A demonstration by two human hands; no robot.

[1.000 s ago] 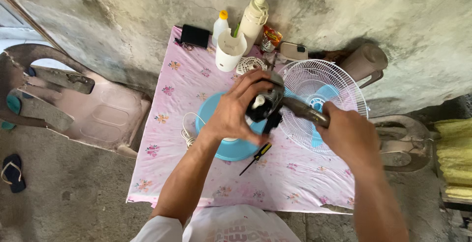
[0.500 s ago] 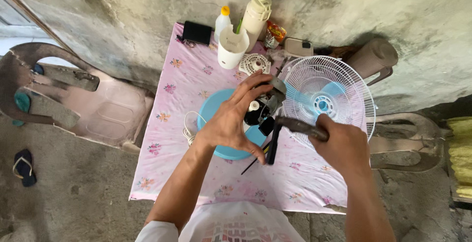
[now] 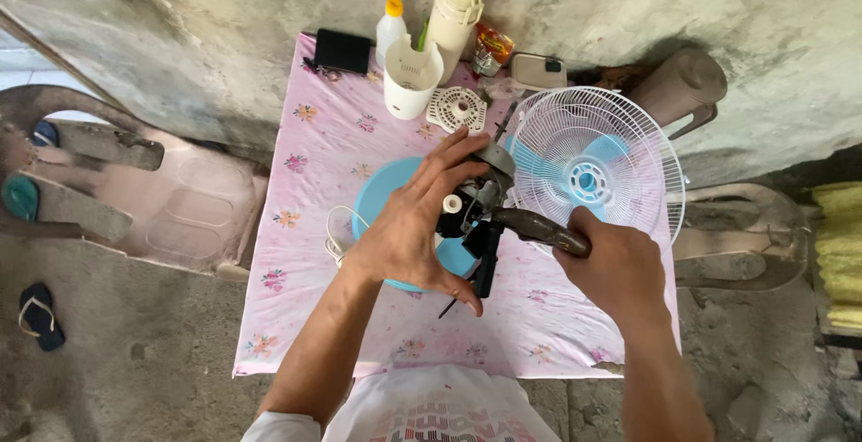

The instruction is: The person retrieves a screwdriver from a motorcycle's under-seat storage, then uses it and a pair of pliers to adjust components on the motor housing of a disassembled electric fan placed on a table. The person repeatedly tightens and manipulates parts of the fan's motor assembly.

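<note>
Fan under disassembly on desk [image 3: 296, 316]: left hand [image 3: 422, 227] is spreading wide over the motor unit [image 3: 476, 200] above blue base [image 3: 382, 200], right hand [image 3: 620, 267] is gripping a dark tool [image 3: 539, 227], white grille [image 3: 593, 168] already lying detached.

Left hand [image 3: 420, 227]: my fingers spread wide, palm down, cupped over the fan motor [image 3: 474, 200].
Right hand [image 3: 620, 267]: I keep it fisted, just right of the motor.
Forearms: both bare, angling up toward the motor.
</note>
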